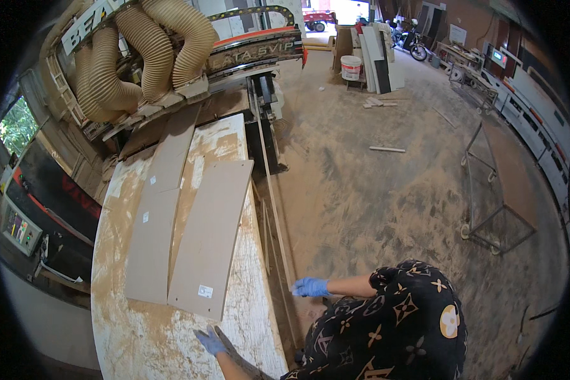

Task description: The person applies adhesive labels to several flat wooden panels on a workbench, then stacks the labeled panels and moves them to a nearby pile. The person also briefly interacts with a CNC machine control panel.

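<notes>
My left hand (211,342), in a blue glove, is low over the white, dust-covered machine bed (171,345). Its fingers are spread, just below the near end of a grey-brown panel (212,234). That panel lies at a slant, with small dark holes near its corners and a white label (205,291). My right hand (310,287), also gloved in blue, is out past the bed's right side, by the long rail. Its fingers are curled together, and whatever they hold is too small to make out. Left of the slanted panel lies another labelled panel (151,244).
A machine gantry with thick ribbed hoses (155,54) spans the bed's far end. A control box (20,227) stands at the left. Beyond the long rail (273,209), the dusty floor holds a wheeled metal-frame cart (510,183), a white strip (387,149) and a bucket (351,67).
</notes>
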Available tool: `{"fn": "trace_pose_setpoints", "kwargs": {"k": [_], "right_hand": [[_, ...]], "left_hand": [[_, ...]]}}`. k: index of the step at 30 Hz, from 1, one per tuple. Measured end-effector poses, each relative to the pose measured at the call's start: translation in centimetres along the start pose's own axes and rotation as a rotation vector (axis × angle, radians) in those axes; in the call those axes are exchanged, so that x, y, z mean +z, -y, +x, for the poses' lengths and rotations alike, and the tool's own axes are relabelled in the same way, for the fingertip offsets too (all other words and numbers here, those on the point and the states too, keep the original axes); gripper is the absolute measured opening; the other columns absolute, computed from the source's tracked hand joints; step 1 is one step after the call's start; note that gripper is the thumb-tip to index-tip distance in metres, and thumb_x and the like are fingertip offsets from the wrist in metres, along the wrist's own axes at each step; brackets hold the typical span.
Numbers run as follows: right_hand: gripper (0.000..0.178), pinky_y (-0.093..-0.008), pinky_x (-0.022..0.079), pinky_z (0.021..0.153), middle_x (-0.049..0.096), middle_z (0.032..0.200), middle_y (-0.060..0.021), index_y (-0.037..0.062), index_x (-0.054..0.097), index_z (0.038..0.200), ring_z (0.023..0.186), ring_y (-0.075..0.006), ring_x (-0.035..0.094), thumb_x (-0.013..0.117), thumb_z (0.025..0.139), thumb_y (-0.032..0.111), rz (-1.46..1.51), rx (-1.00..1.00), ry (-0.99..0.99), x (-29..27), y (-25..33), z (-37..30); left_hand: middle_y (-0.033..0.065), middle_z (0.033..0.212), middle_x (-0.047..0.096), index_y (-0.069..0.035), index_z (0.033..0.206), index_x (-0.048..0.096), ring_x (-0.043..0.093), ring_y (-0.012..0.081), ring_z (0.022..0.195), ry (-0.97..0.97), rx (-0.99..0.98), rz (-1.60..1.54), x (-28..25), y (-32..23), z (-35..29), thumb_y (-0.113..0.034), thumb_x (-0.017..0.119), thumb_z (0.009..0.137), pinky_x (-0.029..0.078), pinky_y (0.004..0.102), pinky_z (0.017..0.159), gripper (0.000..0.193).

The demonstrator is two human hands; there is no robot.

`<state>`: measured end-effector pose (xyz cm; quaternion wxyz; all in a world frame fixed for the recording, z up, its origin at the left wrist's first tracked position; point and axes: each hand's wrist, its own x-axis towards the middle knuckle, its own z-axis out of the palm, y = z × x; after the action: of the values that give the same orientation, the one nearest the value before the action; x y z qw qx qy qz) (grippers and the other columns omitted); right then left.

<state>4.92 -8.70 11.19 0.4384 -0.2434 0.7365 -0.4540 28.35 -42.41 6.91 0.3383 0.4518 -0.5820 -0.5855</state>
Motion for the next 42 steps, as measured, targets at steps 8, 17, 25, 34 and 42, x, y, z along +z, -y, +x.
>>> {"fn": "trace_pose_setpoints", "kwargs": {"k": [8,17,25,34,42], "right_hand": [[0.047,-0.0325,0.044,0.08,0.061,0.096,-0.0103,0.0034,0.059,0.105,0.085,-0.0196,0.054,0.056,0.083,0.044,-0.029,0.015,-0.135,-5.4,-0.9,6.9],[0.051,-0.0345,0.05,0.076,0.059,0.107,-0.0123,-0.0003,0.048,0.117,0.094,-0.0216,0.058,0.065,0.081,0.032,0.693,0.235,-0.256,-4.4,5.0,12.1],[0.031,-0.0333,0.05,0.064,0.06,0.088,-0.0088,0.0066,0.055,0.105,0.076,-0.0193,0.058,0.056,0.085,0.03,0.574,0.314,0.286,4.6,6.3,4.8],[0.043,-0.044,0.045,0.089,0.053,0.121,-0.0109,0.0093,0.051,0.115,0.111,-0.0291,0.05,0.052,0.085,0.04,0.873,0.421,0.076,-0.4,9.9,10.1],[0.035,-0.0444,0.049,0.075,0.061,0.1,-0.0073,0.014,0.052,0.108,0.093,-0.0262,0.058,0.055,0.085,0.04,0.477,0.612,0.655,18.1,4.5,-5.3]], "left_hand": [[0.0175,0.13,0.036,0.005,0.134,0.024,0.041,0.0235,0.111,0.118,0.155,0.119,13.1,-2.1,-4.3,-0.014,0.057,0.081,0.036,0.0317,0.096,0.065],[0.0108,0.135,0.032,-0.007,0.135,0.027,0.036,0.0255,0.122,0.393,-0.364,-0.215,20.8,-5.2,-13.0,-0.022,0.061,0.079,0.036,0.0373,0.095,0.066],[0.0144,0.107,0.056,0.003,0.114,0.048,0.06,0.0239,0.089,0.011,-0.577,-0.601,13.5,-9.4,-15.2,-0.033,0.058,0.085,0.052,0.0338,0.074,0.047],[0.0147,0.101,0.057,0.002,0.109,0.054,0.048,0.0239,0.1,-0.428,-0.394,-0.08,-9.2,-12.5,-30.1,-0.057,0.061,0.071,0.036,0.0376,0.09,0.07],[0.009,0.103,0.057,-0.002,0.111,0.055,0.05,0.0184,0.096,-0.958,-0.211,0.134,-35.4,-6.8,-50.3,-0.031,0.064,0.079,0.04,0.0322,0.087,0.044]]}}
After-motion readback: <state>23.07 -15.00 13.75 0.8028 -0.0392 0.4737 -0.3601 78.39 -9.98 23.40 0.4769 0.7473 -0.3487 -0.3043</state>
